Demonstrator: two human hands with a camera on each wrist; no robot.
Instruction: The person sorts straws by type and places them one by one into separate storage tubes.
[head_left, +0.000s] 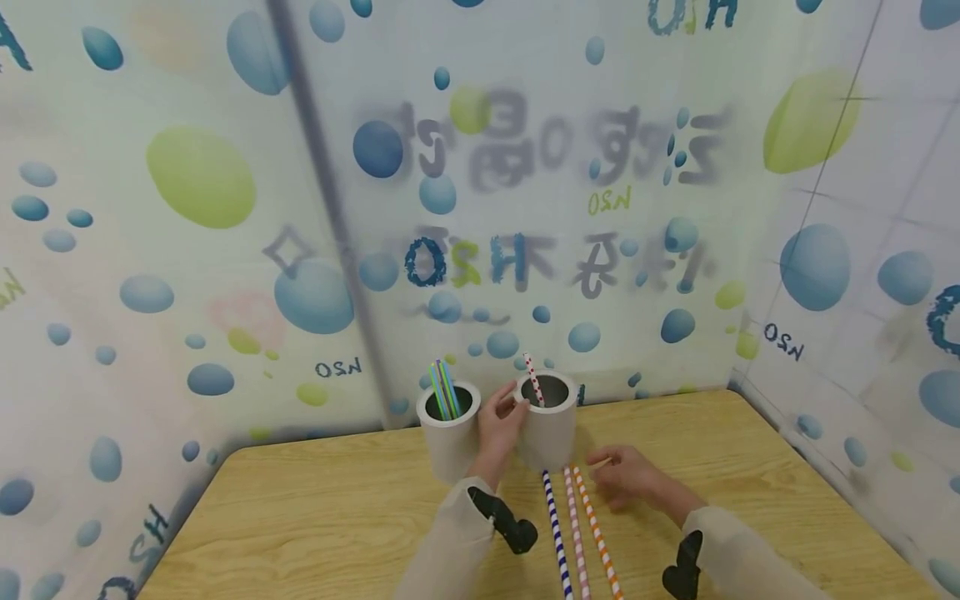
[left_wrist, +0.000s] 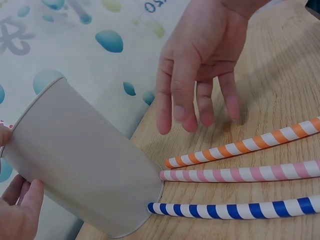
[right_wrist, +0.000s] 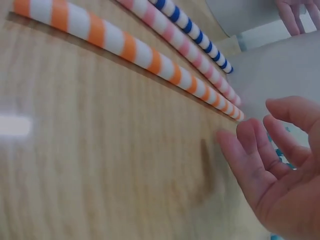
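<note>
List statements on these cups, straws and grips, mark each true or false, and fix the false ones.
1. Blue-and-white, pink-and-white and orange-and-white striped straws lie on the light wood-grained table. True.
2. The blue-and-white straw lies between the other two. False: the pink-and-white one does.
3. In the head view, the left off-white cylindrical cup holds thin multicoloured straws; the right off-white cylindrical cup holds a white straw with red spots. True.
4. Both cups lie on their sides. False: both stand upright.
5. The person's left grip touches the right cup, while the right grip holds nothing. True.
6. Of the striped straws, the right grip is nearest the blue-and-white. False: it is nearest the orange-and-white.
</note>
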